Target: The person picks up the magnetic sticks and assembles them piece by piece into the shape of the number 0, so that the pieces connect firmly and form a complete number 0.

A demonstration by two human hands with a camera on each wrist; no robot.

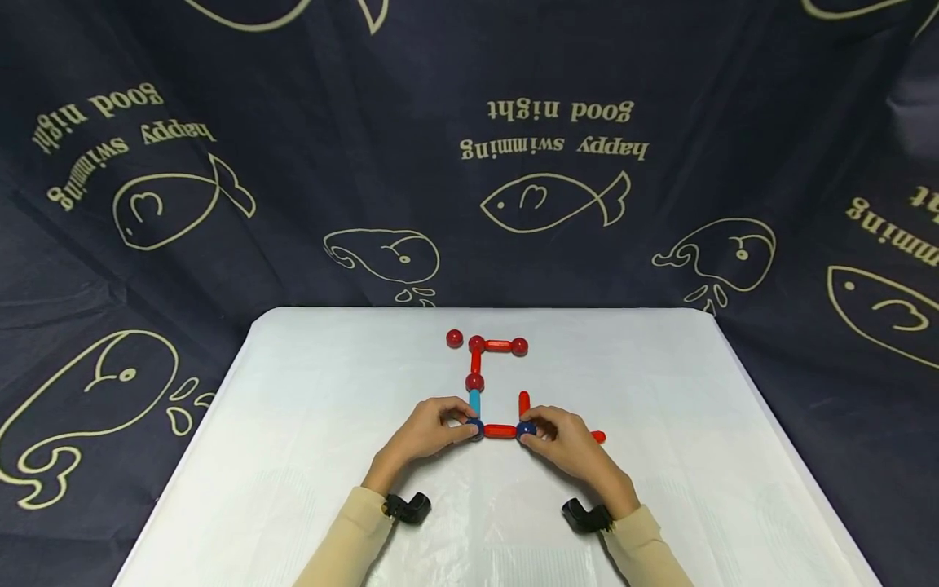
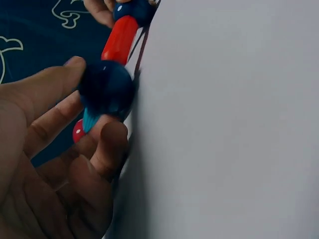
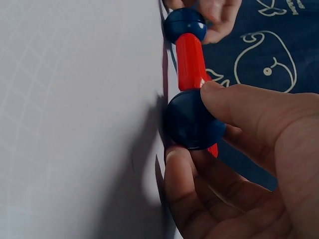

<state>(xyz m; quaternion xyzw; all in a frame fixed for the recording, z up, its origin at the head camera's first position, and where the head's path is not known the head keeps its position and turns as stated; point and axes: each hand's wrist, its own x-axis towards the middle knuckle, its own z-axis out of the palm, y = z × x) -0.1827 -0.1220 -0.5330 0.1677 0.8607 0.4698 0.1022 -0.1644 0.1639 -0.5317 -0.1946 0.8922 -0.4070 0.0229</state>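
My left hand [image 1: 433, 428] pinches a dark blue ball [image 2: 107, 88] between thumb and fingers. A second blue ball [image 3: 194, 119] is pinched in my right hand [image 1: 563, 440]. Between the two balls runs a red rod [image 1: 500, 430], touching both. From the left ball a light blue rod [image 1: 474, 403] leads away to a red ball [image 1: 474, 381]. Farther back, an upright red rod [image 1: 476, 361] joins that ball to a corner red ball [image 1: 477, 344]. Another red rod [image 1: 524, 403] points away from the right ball, its near end partly behind my fingers.
At the far end, a red rod [image 1: 499, 346] reaches right to a red ball [image 1: 519, 347]. A loose red ball [image 1: 454, 338] lies left of the corner. One red rod [image 1: 598, 437] shows partly beyond my right hand. A white-covered table [image 1: 293, 489] meets a dark patterned cloth [image 1: 411, 163].
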